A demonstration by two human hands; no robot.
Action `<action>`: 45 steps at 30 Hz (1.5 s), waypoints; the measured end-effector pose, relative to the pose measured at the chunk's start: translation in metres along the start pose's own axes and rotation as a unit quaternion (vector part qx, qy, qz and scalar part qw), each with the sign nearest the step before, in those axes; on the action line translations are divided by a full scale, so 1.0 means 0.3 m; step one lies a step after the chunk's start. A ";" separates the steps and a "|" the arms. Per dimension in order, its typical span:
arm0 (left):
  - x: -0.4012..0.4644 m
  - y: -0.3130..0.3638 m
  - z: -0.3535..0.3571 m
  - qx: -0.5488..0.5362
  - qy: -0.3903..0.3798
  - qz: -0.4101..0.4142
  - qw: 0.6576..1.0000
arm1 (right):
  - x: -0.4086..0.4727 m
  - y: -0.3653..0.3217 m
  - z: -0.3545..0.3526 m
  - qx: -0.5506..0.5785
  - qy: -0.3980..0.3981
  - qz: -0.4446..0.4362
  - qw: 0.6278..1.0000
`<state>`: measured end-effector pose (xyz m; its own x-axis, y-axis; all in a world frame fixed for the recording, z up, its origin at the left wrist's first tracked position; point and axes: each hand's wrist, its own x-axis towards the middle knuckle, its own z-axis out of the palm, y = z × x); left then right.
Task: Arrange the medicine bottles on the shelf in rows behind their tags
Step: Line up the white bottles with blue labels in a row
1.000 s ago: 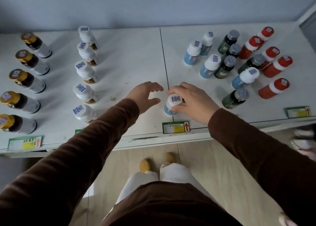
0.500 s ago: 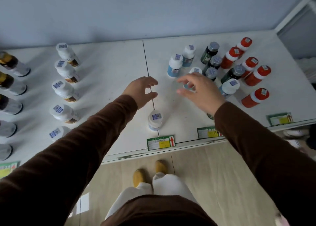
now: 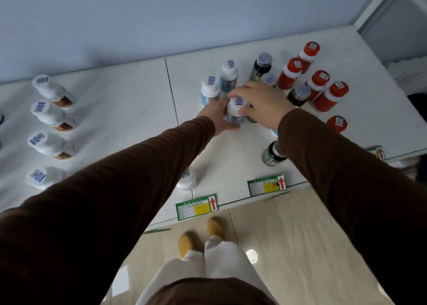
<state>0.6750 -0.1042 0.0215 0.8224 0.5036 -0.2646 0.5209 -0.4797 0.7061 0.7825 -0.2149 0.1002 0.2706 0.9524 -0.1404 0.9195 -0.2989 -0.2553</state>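
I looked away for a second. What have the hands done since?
The right hand let go of the blue bottle by the tag, reached back and now grips another blue bottle; the left hand followed and touches its side. The other bottles stayed put.

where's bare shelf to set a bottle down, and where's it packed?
Free: the wide strip between the column of white bottles and the shelf seam, and the patch behind the right green tag, left of the lone green bottle. Packed: the back-right cluster, with red bottles close together, where both hands meet on a blue bottle.
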 end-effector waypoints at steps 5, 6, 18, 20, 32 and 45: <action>-0.047 -0.015 -0.055 -0.152 -0.043 0.020 0.987 | -0.001 -0.010 -0.031 0.093 0.025 0.008 0.995; -0.073 -0.024 -0.083 -0.217 -0.071 0.016 0.974 | 0.001 -0.017 -0.048 0.122 0.034 0.012 0.992; -0.323 -0.154 -0.279 -0.529 -0.106 0.000 0.842 | 0.081 -0.256 -0.092 0.374 0.057 0.037 0.925; -0.335 -0.169 -0.287 -0.470 -0.056 0.012 0.881 | 0.081 -0.284 -0.087 0.331 0.047 0.015 0.942; -0.420 -0.344 -0.270 -0.117 0.080 0.018 0.990 | 0.041 -0.406 0.096 0.076 -0.022 -0.109 0.991; -0.432 -0.389 -0.317 -0.068 0.116 0.005 0.991 | 0.023 -0.456 0.141 0.027 -0.086 -0.129 0.987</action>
<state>0.4861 -0.0453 0.0358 0.7446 0.6586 -0.1091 0.4639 -0.3930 0.7939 0.6467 -0.1698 0.0937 -0.0281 0.9742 -0.2239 0.9338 -0.0543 -0.3536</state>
